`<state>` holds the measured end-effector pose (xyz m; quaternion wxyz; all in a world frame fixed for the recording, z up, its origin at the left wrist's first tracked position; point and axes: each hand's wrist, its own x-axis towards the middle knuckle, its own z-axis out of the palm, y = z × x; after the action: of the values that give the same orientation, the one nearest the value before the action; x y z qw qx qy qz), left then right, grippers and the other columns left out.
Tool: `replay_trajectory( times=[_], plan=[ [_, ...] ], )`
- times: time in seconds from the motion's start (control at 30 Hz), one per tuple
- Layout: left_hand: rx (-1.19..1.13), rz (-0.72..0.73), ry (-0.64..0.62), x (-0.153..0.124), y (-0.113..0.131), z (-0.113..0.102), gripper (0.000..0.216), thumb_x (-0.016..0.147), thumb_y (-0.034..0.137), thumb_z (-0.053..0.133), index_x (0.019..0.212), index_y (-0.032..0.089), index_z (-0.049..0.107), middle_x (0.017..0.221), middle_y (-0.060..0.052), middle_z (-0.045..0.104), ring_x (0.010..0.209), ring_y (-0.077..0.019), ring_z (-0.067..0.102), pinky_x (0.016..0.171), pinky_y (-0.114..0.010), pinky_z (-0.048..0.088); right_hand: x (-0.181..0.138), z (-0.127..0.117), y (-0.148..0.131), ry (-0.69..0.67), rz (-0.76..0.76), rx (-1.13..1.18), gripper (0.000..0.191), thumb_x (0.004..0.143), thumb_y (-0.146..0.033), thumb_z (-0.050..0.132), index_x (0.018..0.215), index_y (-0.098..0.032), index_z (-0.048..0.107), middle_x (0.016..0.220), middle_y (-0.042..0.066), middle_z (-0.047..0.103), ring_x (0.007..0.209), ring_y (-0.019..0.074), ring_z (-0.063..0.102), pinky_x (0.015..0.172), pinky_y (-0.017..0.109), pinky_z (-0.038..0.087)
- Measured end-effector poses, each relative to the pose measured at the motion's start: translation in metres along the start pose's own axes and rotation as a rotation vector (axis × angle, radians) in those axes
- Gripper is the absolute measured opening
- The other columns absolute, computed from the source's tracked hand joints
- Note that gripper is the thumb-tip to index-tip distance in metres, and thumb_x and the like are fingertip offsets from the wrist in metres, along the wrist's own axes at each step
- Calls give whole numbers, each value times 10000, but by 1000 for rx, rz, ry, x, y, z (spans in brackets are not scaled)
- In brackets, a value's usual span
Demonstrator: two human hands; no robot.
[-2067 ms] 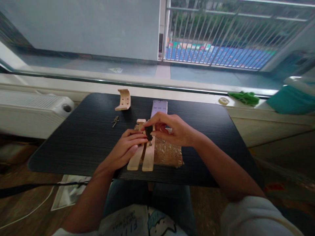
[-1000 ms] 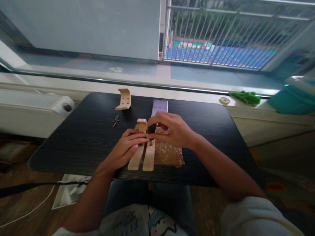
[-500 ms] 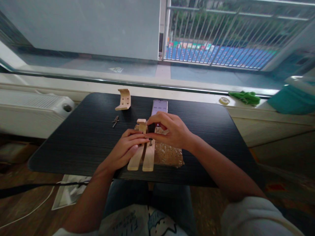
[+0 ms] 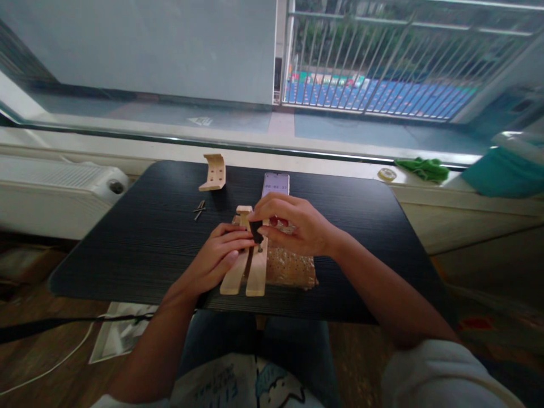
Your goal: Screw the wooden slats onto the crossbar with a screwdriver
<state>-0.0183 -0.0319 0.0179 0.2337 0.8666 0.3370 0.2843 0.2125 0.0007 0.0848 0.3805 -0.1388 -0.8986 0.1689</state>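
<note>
Black table (image 4: 119, 243), near edge: flat, open left hand (image 4: 217, 253) apparently steadies wooden strips (image 4: 256, 276) against the screwdriver (image 4: 256, 228) the right hand (image 4: 301, 224) pinches.

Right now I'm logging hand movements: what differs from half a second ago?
The short black tool tipped its top leftward in the right hand, which kept its grip, thumb shifting right. The left hand stayed on the two long pale wooden strips; the curved pale wooden bracket stayed put.

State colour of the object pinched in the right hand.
The object in the right hand looks black; head view shows it.
</note>
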Motion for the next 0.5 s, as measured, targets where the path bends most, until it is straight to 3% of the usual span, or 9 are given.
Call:
replay_trajectory(
  times=[0.17,0.3,0.5],
  plan=[
    [2,-26,-10,1,3,-1,460,996,409,311,1125,179,688,1199,-85,658,1131,-263,454,1022,-453,378,-1,-2,-1,-50,83,105,178,936,-175,473,1078,-145,577,1027,70,678,804,95,603,748,259,495],
    [-11,-31,-11,1,1,-1,454,991,424,326,1123,190,692,1207,-83,658,1137,-268,452,1029,-467,369,-1,-4,-3,-86,167,161,202,927,-192,508,1107,-127,574,953,55,696,701,64,579,661,207,465],
    [-4,-48,-13,0,1,-1,435,984,398,340,1134,198,696,1228,-75,655,1160,-278,443,1049,-490,355,1,-5,-3,-69,121,183,224,924,-149,524,1135,-130,596,983,46,704,672,44,559,626,181,438]
  ],
)
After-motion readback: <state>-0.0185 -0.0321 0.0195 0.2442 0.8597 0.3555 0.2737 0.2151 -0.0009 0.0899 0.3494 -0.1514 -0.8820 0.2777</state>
